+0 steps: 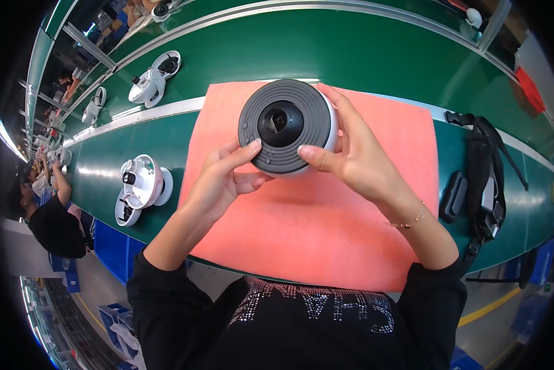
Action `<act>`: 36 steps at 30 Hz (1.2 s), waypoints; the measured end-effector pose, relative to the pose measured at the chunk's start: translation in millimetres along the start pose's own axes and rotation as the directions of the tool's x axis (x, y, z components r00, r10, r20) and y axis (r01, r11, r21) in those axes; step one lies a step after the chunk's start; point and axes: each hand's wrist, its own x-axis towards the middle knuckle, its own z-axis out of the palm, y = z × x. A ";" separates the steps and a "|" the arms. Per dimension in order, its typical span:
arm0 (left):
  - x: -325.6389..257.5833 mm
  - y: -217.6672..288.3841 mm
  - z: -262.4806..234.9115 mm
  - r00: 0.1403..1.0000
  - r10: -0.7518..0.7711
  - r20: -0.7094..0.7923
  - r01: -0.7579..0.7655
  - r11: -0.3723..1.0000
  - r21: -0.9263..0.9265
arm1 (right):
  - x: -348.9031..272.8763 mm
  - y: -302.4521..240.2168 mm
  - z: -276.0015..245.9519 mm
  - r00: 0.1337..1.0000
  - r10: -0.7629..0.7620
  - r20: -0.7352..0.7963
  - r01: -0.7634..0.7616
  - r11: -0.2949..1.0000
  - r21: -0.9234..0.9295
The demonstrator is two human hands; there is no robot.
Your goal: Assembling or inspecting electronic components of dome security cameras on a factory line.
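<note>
Both hands hold up a round device that looks like a dome camera, over a pink foam mat. It has a dark grey face with concentric ridges, a glossy black dome in its middle and a white side wall. My left hand grips its lower left rim, thumb on the grey face and fingers curled beneath. Around the right side wraps my right hand, its thumb pressed on the lower edge of the face. The device's underside is hidden.
Opened white housings with black parts lie left of the mat. Similar white units sit on the green belt beyond. At right are a black strapped pouch and a black case. Another person works far left.
</note>
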 end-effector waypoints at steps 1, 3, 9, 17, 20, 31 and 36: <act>-2.2 -3.5 -2.2 1.000 -0.003 0.014 0.003 0.999 -0.049 | -1.0 -0.2 2.5 0.992 -0.126 0.005 0.125 0.979 -0.162; -8.9 -13.9 -11.6 0.998 0.027 0.065 -0.015 0.986 -0.168 | -10.7 -10.5 8.2 0.993 -0.113 0.037 0.119 0.948 -0.297; -5.6 -52.9 -13.9 0.948 0.316 0.035 -0.303 0.932 -0.197 | -31.1 -15.3 16.9 0.945 -0.294 0.144 0.327 0.840 -0.432; -3.5 -74.3 -14.0 0.897 0.435 -0.079 -0.440 0.895 -0.075 | -34.7 -1.0 13.2 0.873 -0.431 0.229 0.488 0.752 -0.443; -5.0 -80.2 -14.4 0.877 0.458 -0.148 -0.465 0.885 -0.014 | -32.2 6.9 13.6 0.854 -0.486 0.184 0.515 0.748 -0.418; -6.5 -101.7 -18.1 0.824 0.537 -0.184 -0.533 0.843 0.073 | -28.0 21.4 14.5 0.761 -0.621 0.187 0.642 0.680 -0.354; -8.1 -95.8 -13.3 0.768 0.616 -0.175 -0.599 0.788 0.143 | -35.4 5.2 13.8 0.863 -0.482 0.152 0.506 0.819 -0.271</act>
